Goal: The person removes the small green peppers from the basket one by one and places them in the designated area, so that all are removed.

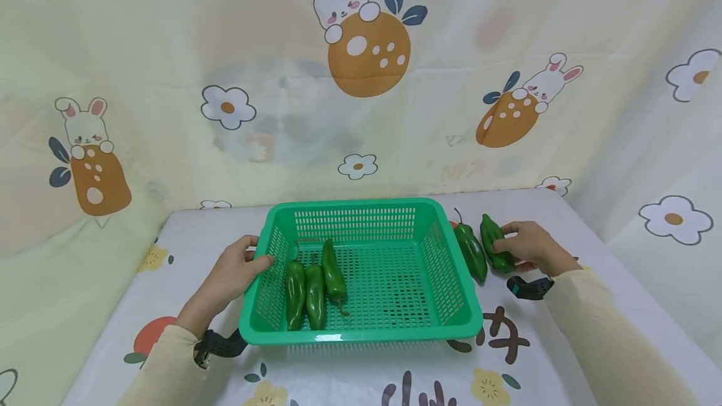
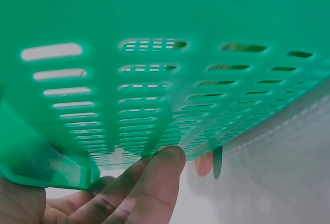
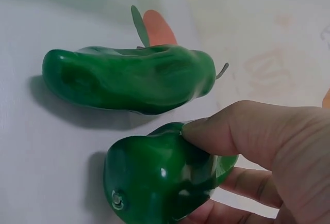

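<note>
A green plastic basket (image 1: 361,334) with slotted walls stands in the middle of the table. Three green peppers (image 1: 314,296) lie inside, toward its left end. My left hand (image 1: 234,271) grips the basket's left rim, thumb over the edge; in the left wrist view its fingers (image 2: 160,182) are against the slotted outer wall. To the right of the basket, my right hand (image 1: 530,246) holds a green pepper (image 3: 154,177) between thumb and fingers, low over the table. Beside it another green pepper (image 1: 471,252) with a thin stem lies on the table, close to the basket's right wall.
A white printed cloth (image 1: 564,324) with flowers and lettering covers the table. Behind it hangs a patterned curtain (image 1: 271,161) with rabbits and flowers, and more of it stands along both sides. Black wrist camera mounts (image 1: 222,344) stick out beneath both wrists.
</note>
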Demonstrator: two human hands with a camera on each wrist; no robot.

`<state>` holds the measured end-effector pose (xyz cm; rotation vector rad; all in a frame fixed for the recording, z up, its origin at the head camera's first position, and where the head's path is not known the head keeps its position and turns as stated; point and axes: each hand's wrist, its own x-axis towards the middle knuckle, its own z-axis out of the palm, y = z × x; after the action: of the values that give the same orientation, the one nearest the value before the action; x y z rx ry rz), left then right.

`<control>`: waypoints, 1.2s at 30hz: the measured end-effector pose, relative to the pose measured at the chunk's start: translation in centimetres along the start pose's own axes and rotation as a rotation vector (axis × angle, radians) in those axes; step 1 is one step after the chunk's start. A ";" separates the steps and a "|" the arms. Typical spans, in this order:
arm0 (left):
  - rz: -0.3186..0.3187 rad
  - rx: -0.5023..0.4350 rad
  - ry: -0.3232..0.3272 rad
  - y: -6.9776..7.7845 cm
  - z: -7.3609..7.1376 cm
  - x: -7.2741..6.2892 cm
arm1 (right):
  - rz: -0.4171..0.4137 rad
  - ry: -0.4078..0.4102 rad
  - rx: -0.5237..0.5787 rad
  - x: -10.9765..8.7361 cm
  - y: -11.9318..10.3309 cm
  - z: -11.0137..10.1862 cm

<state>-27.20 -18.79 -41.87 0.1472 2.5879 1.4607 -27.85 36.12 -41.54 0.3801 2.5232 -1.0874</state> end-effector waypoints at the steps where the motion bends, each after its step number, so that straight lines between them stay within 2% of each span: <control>1: 0.000 0.000 0.000 0.0 0.0 0.0 | 0.003 0.002 0.001 0.0 0.0 0.0; 21: -0.010 -0.014 -0.004 0.1 0.0 -0.1 | 0.018 0.004 0.011 0.9 0.5 0.4; 36: -0.005 -0.012 0.001 0.0 0.0 0.0 | 0.005 0.042 -0.054 0.7 0.6 0.9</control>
<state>-27.21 -18.81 -41.88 0.1387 2.5780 1.4755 -28.03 35.93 -42.73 0.3984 2.5808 -1.0178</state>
